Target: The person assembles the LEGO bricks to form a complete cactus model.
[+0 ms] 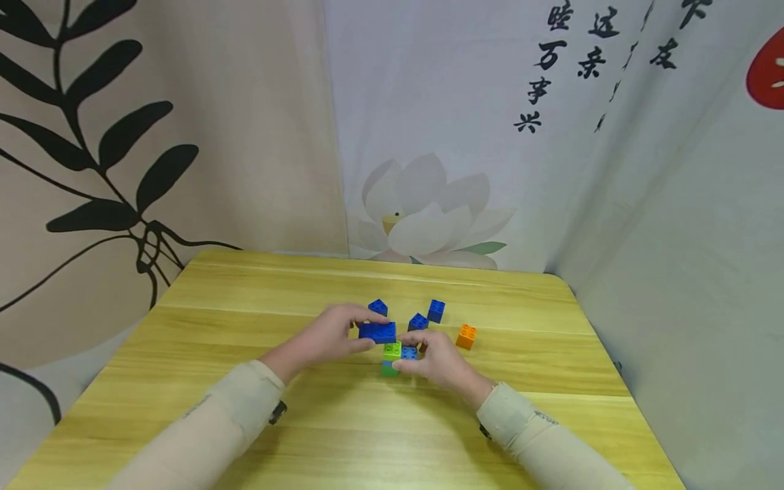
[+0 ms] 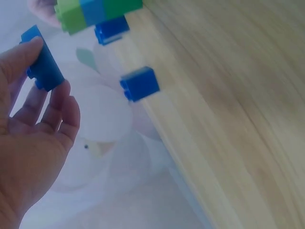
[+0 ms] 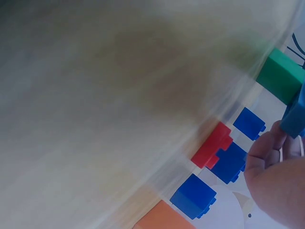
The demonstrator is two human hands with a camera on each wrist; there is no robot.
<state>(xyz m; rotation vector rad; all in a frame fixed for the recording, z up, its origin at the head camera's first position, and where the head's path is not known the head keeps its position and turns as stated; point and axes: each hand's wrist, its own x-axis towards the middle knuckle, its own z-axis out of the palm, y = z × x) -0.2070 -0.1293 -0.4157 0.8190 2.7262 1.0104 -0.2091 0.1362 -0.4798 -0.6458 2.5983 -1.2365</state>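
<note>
My left hand (image 1: pixel 335 335) pinches a long blue brick (image 1: pixel 378 333) between thumb and fingers, just above and to the left of a small brick stack. The stack has a lime green brick (image 1: pixel 393 350) on top, a blue layer under it and a green brick (image 3: pixel 281 76) at the bottom. A lighter blue brick (image 1: pixel 409 352) juts out at its right side. My right hand (image 1: pixel 442 361) grips the stack from the right, thumb on the near side and fingers on the far side, partly covering it.
Behind the hands lie loose blue bricks (image 1: pixel 435 311), with an orange brick (image 1: pixel 467 336) to the right. A red brick (image 3: pixel 209 147) beside a blue one shows in the right wrist view. The wooden table (image 1: pixel 275 286) meets a printed curtain (image 1: pixel 429 136) at the back.
</note>
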